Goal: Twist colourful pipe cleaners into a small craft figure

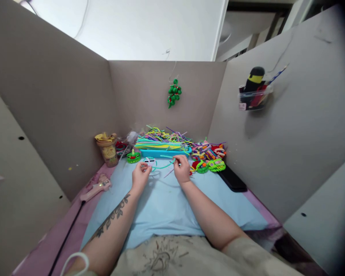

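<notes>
From the head camera, both forearms reach forward over a light blue mat [161, 207] spread on the desk, inside grey cardboard walls. The left hand [140, 174] pinches the looped end of a teal pipe cleaner [161, 166] between fingertips, with a small white piece at the pinch; the right hand [181, 168] grips the same strand's other end, so the strand hangs in a shallow curve between the two hands, just above the mat near its far edge. Right behind it sits a blue tray [161, 153] heaped with loose pipe cleaners [161, 140], and finished woven figures [208, 155] cluster toward the far right corner. A tan cup [107, 151] stands at the far left, a pink glue gun [96, 188] lies along the left edge with its cord trailing, and a black phone [232, 179] rests on the right. The likely slip, as I judge it, is the thin springy strand escaping the pinch and undoing the loop, or a wrist brushing the crowded pile and dragging loose stems onto the mat.
</notes>
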Demonstrator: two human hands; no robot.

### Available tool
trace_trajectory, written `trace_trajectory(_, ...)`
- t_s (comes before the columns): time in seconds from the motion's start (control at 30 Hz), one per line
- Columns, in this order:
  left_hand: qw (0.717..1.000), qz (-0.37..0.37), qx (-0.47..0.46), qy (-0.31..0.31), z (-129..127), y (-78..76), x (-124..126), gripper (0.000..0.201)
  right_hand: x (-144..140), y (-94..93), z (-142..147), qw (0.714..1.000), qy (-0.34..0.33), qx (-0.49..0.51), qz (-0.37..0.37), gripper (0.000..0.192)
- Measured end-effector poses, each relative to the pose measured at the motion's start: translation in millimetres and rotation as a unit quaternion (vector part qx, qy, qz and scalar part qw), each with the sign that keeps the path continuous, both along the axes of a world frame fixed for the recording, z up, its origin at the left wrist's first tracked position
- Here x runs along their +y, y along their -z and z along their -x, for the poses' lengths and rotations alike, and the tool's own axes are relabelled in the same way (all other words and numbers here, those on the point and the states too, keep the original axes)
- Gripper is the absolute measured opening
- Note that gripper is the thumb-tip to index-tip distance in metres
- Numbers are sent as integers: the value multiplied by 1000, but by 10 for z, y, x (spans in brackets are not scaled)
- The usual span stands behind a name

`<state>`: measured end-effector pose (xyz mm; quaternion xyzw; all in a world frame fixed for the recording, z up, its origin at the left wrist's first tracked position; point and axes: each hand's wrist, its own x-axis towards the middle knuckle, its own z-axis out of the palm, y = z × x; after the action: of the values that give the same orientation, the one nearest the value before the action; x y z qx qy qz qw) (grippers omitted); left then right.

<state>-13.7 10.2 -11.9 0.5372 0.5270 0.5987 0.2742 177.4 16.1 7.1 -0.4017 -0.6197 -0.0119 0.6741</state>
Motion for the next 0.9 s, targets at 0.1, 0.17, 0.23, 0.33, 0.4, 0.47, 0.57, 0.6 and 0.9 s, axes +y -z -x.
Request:
trace_trajectory(0.1,1000,1,4,-11,5,-25,-19,27,-67,-18,42,999,-11,-33,-33,19)
trace_trajectory(0.17,1000,-4,3,-14,3,-46,-33,26,-99,-16,61,997,-22,-55,-42,19)
trace_trajectory(0.23,1000,-10,3,-20,2,-63,-40,26,-120,-5,82,996,-36,-74,-40,19)
trace_trajectory(0.33,1000,-15,-2,-19,6,-70,-35,25,-136,4,116,995,-58,-83,-24,19)
trace_trajectory(0.4,1000,-22,-1,-7,10,-63,-25,25,-138,-6,127,995,-72,-73,-3,19)
trace_trajectory(0.47,999,-32,9,9,15,-53,-16,24,-134,-29,117,995,-82,-53,24,19)
trace_trajectory(0.57,997,-45,52,35,20,-43,-10,22,-100,-68,60,993,-91,-19,71,18)
trace_trajectory(0.6,995,-49,69,44,19,-43,-11,21,-78,-75,35,991,-97,-6,90,17)
trace_trajectory(0.9,983,-85,111,121,-19,-74,-41,19,197,75,-34,923,-259,82,271,9)
